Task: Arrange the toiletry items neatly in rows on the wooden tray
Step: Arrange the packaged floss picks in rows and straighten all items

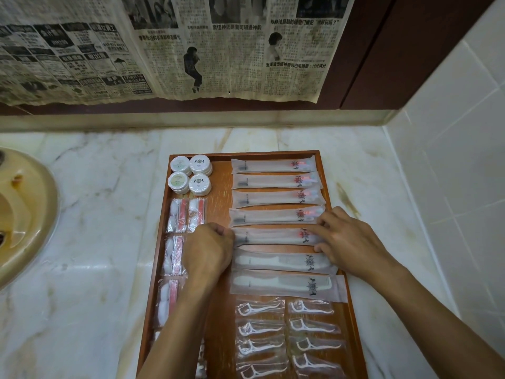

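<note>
Gripping the fifth toothbrush packet (273,236) at both ends, the left hand (209,248) curls its fingers on the near-left end while the right hand (347,239) pinches the logo end with bent fingers (318,228). That packet lies in the right-hand row on the wooden tray (221,310), between four more toothbrush packets (276,191) and two comb packets (284,273). Floss picks (287,335), round soaps (191,175) and cotton-swab packs (177,236) fill the rest, on the marble counter (103,214).
</note>
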The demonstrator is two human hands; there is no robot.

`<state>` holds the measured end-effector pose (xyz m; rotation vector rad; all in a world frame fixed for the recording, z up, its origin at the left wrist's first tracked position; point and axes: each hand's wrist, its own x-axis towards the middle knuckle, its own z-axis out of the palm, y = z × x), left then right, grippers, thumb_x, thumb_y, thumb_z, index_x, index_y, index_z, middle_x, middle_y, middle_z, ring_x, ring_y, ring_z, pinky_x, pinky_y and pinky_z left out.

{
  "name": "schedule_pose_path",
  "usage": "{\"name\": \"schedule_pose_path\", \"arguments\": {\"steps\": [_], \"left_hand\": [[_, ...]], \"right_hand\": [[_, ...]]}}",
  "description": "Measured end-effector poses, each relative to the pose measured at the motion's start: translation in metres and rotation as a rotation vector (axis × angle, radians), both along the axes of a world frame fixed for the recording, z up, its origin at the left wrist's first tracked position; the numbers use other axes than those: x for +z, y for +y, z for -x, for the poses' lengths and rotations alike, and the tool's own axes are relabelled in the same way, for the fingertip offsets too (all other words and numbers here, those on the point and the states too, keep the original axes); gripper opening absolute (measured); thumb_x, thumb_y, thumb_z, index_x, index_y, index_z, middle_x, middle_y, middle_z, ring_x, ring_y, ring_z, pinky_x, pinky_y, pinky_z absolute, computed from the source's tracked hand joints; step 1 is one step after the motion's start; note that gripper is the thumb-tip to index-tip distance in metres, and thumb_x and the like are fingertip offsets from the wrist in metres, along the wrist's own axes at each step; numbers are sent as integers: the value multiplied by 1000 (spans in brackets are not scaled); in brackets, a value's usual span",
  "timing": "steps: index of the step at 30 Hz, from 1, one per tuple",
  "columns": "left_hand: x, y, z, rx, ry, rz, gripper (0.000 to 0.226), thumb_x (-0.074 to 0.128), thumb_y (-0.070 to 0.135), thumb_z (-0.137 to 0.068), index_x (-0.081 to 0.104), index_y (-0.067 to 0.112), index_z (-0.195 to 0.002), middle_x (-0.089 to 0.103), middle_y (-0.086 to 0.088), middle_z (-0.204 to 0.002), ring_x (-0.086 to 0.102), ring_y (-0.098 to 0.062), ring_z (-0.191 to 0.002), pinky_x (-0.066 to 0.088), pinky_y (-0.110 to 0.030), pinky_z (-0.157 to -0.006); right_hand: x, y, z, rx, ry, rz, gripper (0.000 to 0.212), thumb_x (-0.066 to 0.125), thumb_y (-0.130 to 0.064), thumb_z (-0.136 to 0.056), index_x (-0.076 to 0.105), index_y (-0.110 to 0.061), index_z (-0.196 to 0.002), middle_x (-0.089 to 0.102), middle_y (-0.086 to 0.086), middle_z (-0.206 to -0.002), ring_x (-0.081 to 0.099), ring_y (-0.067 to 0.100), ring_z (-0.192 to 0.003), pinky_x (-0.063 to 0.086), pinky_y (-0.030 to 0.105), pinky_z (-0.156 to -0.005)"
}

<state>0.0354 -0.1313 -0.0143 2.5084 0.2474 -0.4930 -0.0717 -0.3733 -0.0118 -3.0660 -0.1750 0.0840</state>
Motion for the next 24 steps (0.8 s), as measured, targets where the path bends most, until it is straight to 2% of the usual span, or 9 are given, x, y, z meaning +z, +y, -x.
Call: {"name": "schedule_pose_path", "arguments": {"steps": [3,7,19,24], "left_hand": [[0,0,1,-3,-13,-1,19,60,37,-88,68,25,-77,55,14,-64,56,-18,-72,36,-26,-57],[-1,-1,2,6,-14,21,19,62,37,-88,67,25,-75,56,14,-65,56,-17,-71,39,-27,-62],[-3,-2,3,-10,-22,16,18,61,38,-88,64,27,-74,59,10,-71,57,-19,-77,42,-31,-66],[0,0,4,-16,-23,15,18,60,38,-89,65,26,-77,59,11,-70,55,-17,-73,36,-26,-57]], "right_hand": [[-2,-3,3,-13,-10,24,31,85,-29,-64,73,-17,-90,62,-1,-88,55,17,-88,52,28,-51],[-4,-6,4,-11,-21,34,27,85,-30,-64,73,-17,-84,61,-2,-83,56,16,-83,50,27,-49],[-8,-14,5,-2,-54,30,29,85,-32,-65,74,-18,-88,60,-4,-83,55,16,-81,48,28,-47],[-6,-13,9,-5,-82,-15,27,82,-27,-70,72,-17,-92,58,-2,-88,55,16,-82,49,29,-45]]}}
